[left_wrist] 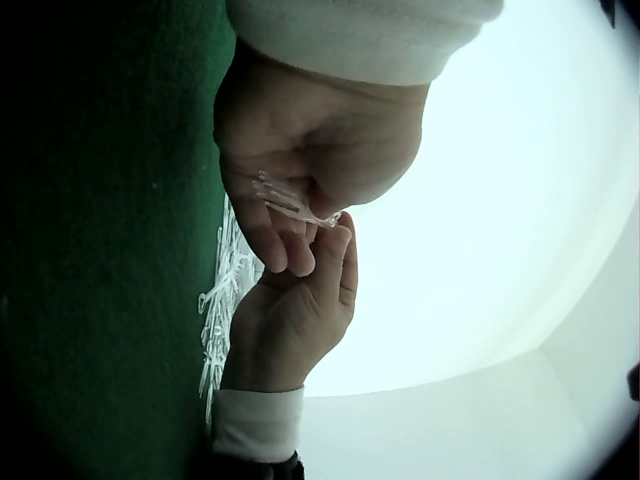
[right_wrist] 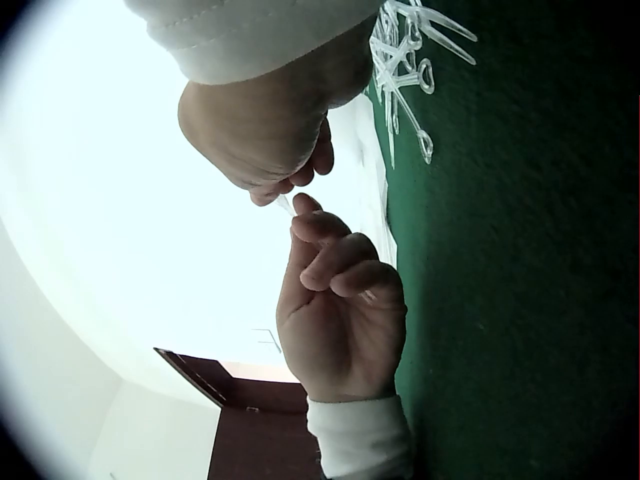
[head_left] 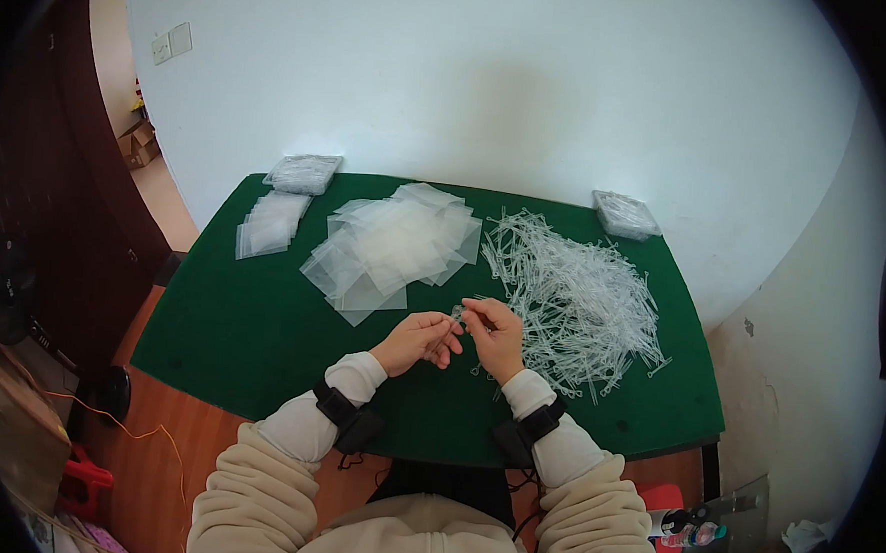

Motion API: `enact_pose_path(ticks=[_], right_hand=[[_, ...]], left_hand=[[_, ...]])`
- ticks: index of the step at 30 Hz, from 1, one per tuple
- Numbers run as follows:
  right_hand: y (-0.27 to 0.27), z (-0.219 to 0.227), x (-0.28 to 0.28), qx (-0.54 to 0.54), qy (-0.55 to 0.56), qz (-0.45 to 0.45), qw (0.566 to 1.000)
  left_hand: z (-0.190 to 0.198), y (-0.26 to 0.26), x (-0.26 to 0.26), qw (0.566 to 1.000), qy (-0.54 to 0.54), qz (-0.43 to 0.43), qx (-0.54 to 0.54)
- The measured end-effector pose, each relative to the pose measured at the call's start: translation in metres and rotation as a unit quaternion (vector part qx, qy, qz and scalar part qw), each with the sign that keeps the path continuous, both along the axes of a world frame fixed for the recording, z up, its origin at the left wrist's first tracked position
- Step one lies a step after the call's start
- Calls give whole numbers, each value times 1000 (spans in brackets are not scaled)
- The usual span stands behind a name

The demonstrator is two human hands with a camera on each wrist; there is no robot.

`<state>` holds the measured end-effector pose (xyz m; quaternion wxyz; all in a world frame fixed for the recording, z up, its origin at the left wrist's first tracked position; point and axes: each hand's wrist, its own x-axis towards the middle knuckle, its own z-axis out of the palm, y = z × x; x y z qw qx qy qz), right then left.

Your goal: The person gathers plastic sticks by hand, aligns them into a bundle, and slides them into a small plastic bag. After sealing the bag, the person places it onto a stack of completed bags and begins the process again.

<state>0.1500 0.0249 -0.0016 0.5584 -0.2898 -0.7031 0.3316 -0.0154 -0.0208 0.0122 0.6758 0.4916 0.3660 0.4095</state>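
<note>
Above the green table the left hand (head_left: pixel 421 343) holds several thin clear plastic sticks (left_wrist: pixel 285 200) between curled fingers and thumb. The right hand (head_left: pixel 496 339) meets it from the right, its thumb and fingertips pinching the looped ends of the sticks. In the left wrist view the right hand (left_wrist: pixel 285 330) is at the tip of the bundle. The right wrist view shows the left hand (right_wrist: pixel 345 310) with fingers bent; the sticks there are mostly hidden. A large heap of clear sticks (head_left: pixel 582 304) lies just right of the hands.
Clear flat bags (head_left: pixel 395 244) lie spread behind the hands. A smaller row of bags (head_left: pixel 270 225) is at the left, near a filled pack (head_left: pixel 306 173). Another filled pack (head_left: pixel 627 215) sits at the back right. The green tabletop (head_left: pixel 239 336) meets a white wall.
</note>
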Motion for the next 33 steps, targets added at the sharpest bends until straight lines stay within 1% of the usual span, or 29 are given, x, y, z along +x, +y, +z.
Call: enact_pose_path(ticks=[2, 7, 8, 11, 14, 18, 19, 20, 22, 23, 24, 25, 26, 27, 30, 33], right_hand=[[-2, 3, 0, 20, -14, -1, 1000], [-4, 5, -1, 8, -9, -4, 1000], [-2, 3, -1, 13, -12, 2, 1000], [0, -1, 0, 22, -18, 13, 999], [-1, 0, 0, -5, -7, 49, 999], [1, -2, 1, 16, -42, 58, 997], [1, 0, 1, 15, -42, 58, 997], [1, 1, 1, -4, -47, 28, 998], [0, 4, 1, -42, -57, -33, 997], [1, 4, 3, -43, -57, -33, 997], [3, 2, 7, 35, -150, -96, 984], [6, 0, 12, 111, -239, -157, 952], [8, -1, 13, 186, -323, -215, 903], [8, -4, 13, 186, -323, -215, 903], [7, -11, 12, 133, -411, -227, 873], [8, -12, 12, 127, -425, -216, 870]], left_hand=[[-1, 1, 0, 1000, 0, -4, -1], [0, -1, 2, 1000, 1, -6, -15], [0, -1, 1, 1000, 1, -6, -15], [-1, 0, 0, 999, 19, -39, 2], [0, -1, 1, 999, 8, -37, 0], [-5, 1, 0, 999, -6, -35, -10], [-6, 2, -1, 999, -10, -34, -15], [-8, 3, -1, 999, -9, -34, -16], [-10, 7, -1, 997, -61, 32, -24], [-11, 8, -2, 994, -86, 66, -27], [-14, 10, -3, 994, -86, 67, -27], [-17, 12, -6, 991, -90, 97, -21], [-19, 14, -8, 987, -93, 128, -15], [-19, 14, -9, 983, -96, 157, -9], [-18, 14, -8, 982, -92, 164, -10], [-18, 14, -8, 982, -87, 167, -8]])
